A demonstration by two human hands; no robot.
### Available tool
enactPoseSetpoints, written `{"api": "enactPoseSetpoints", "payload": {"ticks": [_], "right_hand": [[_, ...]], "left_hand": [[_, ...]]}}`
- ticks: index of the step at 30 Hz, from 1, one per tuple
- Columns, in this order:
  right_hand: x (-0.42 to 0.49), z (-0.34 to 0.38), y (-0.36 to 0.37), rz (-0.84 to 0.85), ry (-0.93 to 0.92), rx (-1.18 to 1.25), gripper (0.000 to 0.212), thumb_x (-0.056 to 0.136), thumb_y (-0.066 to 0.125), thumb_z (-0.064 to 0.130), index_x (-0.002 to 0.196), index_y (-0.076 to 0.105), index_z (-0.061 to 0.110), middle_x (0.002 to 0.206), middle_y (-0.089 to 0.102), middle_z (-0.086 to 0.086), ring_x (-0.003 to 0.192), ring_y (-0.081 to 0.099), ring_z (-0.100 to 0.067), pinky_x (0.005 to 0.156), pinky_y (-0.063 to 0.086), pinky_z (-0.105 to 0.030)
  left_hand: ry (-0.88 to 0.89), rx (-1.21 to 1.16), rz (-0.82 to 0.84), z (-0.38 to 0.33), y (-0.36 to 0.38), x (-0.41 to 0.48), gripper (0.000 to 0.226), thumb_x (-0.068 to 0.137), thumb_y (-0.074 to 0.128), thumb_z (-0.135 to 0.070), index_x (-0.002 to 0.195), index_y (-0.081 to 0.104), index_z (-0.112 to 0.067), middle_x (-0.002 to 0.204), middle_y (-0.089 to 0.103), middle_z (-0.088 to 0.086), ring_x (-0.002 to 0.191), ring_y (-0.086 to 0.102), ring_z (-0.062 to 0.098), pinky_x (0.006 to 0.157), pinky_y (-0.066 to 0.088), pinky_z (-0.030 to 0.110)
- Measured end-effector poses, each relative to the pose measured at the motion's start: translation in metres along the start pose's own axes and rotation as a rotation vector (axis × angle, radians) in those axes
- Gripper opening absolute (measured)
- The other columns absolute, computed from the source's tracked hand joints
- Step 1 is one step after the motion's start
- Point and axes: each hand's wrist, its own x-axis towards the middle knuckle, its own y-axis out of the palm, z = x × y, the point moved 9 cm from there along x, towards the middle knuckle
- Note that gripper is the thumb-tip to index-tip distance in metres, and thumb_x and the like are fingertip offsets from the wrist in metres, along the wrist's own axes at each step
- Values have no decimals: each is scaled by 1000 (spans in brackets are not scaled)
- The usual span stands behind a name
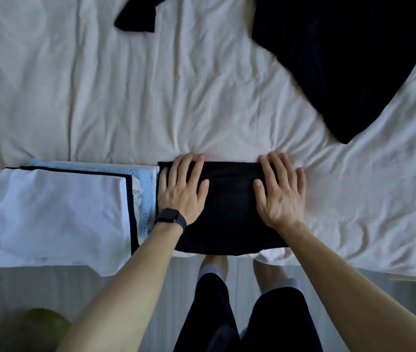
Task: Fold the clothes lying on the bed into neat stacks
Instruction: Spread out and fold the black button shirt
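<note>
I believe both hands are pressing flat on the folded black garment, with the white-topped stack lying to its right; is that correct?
Not quite: the head view shows the white-topped stack left of the folded black garment. The left hand and right hand do press flat on it.

Folded black garment beside white-topped stack, bed edge.

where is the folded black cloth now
In the head view, the black cloth lies at the near edge of the bed under the left hand and right hand, right of the stack.
</note>
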Motion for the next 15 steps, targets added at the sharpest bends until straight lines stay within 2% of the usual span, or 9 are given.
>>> {"api": "enactPoseSetpoints", "payload": {"ticks": [3,6,8,10,12,15], "right_hand": [[-3,3,-12,4,-6,27,58,105,28,51,157,32,27,164,28,-1,155,15,-21,123,14,-53],[-24,3,-40,-84,37,90,60,104,32,53,159,30,27,167,21,-3,156,12,-26,123,12,-54],[-49,8,-56,-165,8,113,64,101,39,55,157,36,25,167,22,-7,155,13,-30,123,13,-56],[-73,20,-60,-197,-109,50,67,97,48,58,155,40,23,166,24,-11,154,17,-34,120,17,-61],[-87,28,-50,-143,-183,-21,70,95,50,62,155,39,27,166,23,-11,154,16,-35,120,17,-63],[-87,22,-25,1,-160,-91,76,94,44,69,159,25,36,170,8,-8,156,3,-33,121,9,-64]], "left_hand": [[37,44,-26,-6,-16,0,56,103,32,-45,154,33,-25,154,40,4,140,38,26,107,34,50],[101,49,-128,-15,-40,-26,60,101,36,-51,155,33,-25,162,29,7,148,27,31,118,18,56],[193,29,-133,-26,-43,-54,76,92,43,-67,155,34,-25,163,23,10,151,18,36,120,10,60],[294,66,-31,-35,-32,-81,102,75,53,-85,156,29,-27,165,15,12,152,8,41,118,6,66],[333,136,85,-32,-17,-94,123,59,59,-92,158,20,-30,167,6,12,151,1,44,114,1,71],[327,242,182,-15,-4,-92,128,56,65,-88,159,9,-36,167,-3,14,150,-5,46,108,-9,75]]}}
